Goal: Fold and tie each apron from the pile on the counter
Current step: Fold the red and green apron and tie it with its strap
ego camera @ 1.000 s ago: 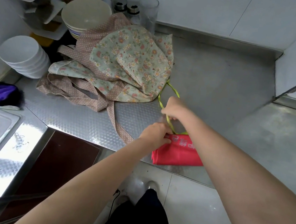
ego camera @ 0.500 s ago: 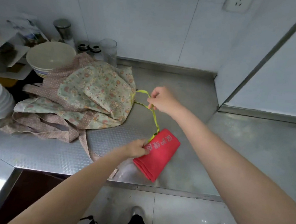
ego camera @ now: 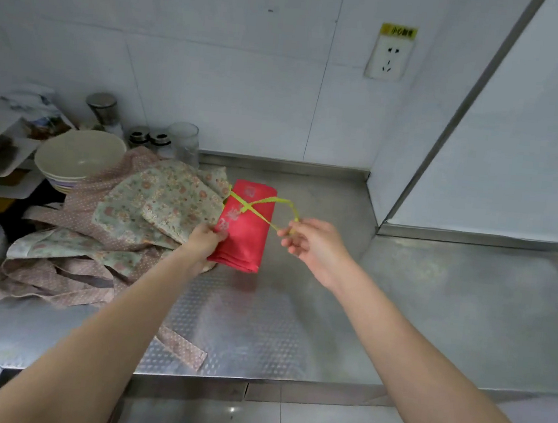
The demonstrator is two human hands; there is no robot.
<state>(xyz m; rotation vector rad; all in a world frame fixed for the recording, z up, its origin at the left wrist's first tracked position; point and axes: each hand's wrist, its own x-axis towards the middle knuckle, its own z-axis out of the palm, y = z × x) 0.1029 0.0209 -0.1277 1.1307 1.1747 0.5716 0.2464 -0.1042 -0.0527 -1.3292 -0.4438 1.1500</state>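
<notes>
Both hands are now working further back on the worktop than half a second ago, and the red folded apron (ego camera: 246,228) is lying against the pile instead of near the front edge. The left hand (ego camera: 206,240) is gripping the bundle's left side, fingers curled over the cloth. The right hand (ego camera: 312,244) is pinching the thin yellow-green tie strings (ego camera: 260,209), which are crossing over the bundle's top, and drawing them out to the right. The bundle is looking soft and light, so it is likely to slide or unfold unless held by its folded edge; the strings are looking thin and limp, best pinched near their ends. Touching its left side, the floral apron pile (ego camera: 154,205) is spreading toward the worktop's (ego camera: 432,313) left end, with stacked bowls (ego camera: 78,159) behind it near the back edge.
</notes>
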